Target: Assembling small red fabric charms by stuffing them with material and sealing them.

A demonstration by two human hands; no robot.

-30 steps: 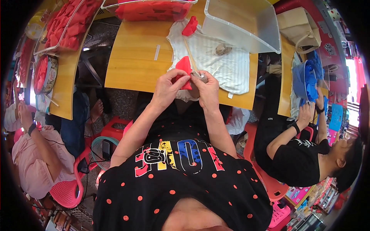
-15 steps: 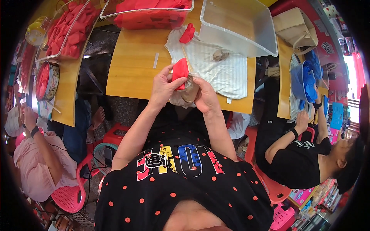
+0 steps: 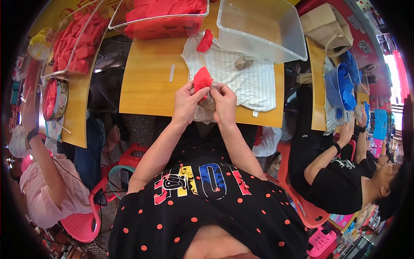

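Close above the near edge of the table, my left hand [image 3: 185, 104] is closed on a folded piece of red fabric [image 3: 202, 79], thumb across its lower part. My right hand [image 3: 224, 103] pinches at the right edge of the same piece; a brownish, crumpled material [image 3: 208, 103] shows between the two hands. A thin stick [image 3: 202, 63] shows just beyond the fabric. Another red fabric piece [image 3: 205, 41] lies farther off on a white striped cloth [image 3: 222, 58], and a small brownish crumpled lump [image 3: 243, 64] rests on that cloth to the right.
A bin of red pieces [image 3: 166, 21] and a translucent bin [image 3: 263, 32] stand at the table's far side. A white strip [image 3: 172, 72] lies on the wooden table [image 3: 144, 82]. People work at side tables: left with red pieces [image 3: 77, 39], right with blue ones [image 3: 346, 93].
My right hand has come up and left, its fingers now pinching at the red fabric's edge. The red piece is turned, its top more pointed. At right, the other person's hands have shifted.
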